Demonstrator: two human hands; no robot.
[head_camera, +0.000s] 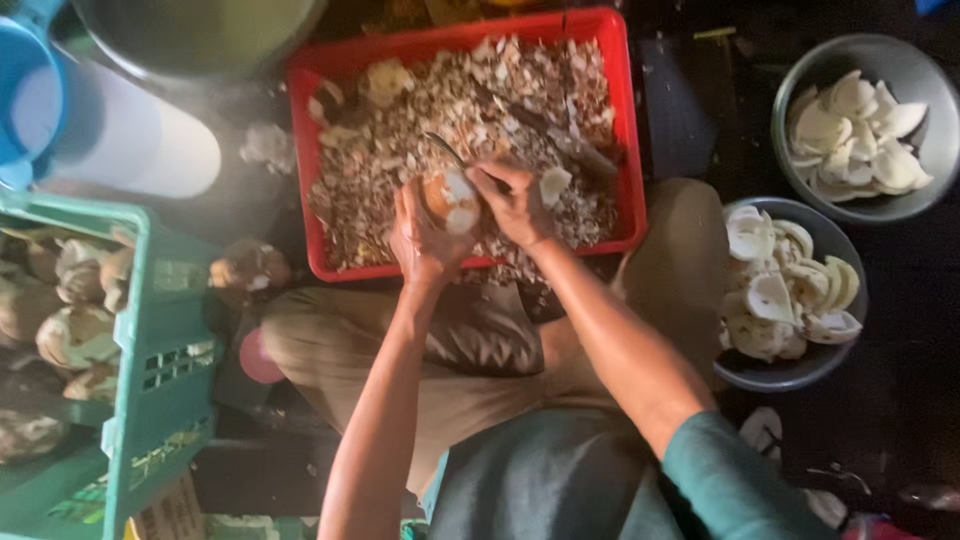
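- Head view: the left hand (420, 240) cups a piece of coconut (450, 198), brown on one side and white where it is pared, over the near edge of a red crate (620, 120); the fingers are curled round its underside and pressed against it.
- The right hand (515, 205) lies just beside the piece, on its right, fingers pinched together round a thin curved blade (445, 150) whose tip points toward the crate's far left corner. How much of a handle the hand covers cannot be told.
- The crate is filled with brown and white parings (400, 190), heaped from rim to rim, with some spilling over the near edge.
- A green crate (160, 380) at the left holds unpeeled brown coconut pieces (75, 335); one more brown piece (250, 265) lies on the floor between the two crates.
- Two grey metal bowls stand to the right of the red crate: the far bowl (935, 150) and the near bowl (790, 375), both holding white peeled pieces (780, 295).
- The near bowl touches the person's right knee (690, 250).
- At the far left lies a white cylinder (140, 140) with a blue container (20, 70) beside it.
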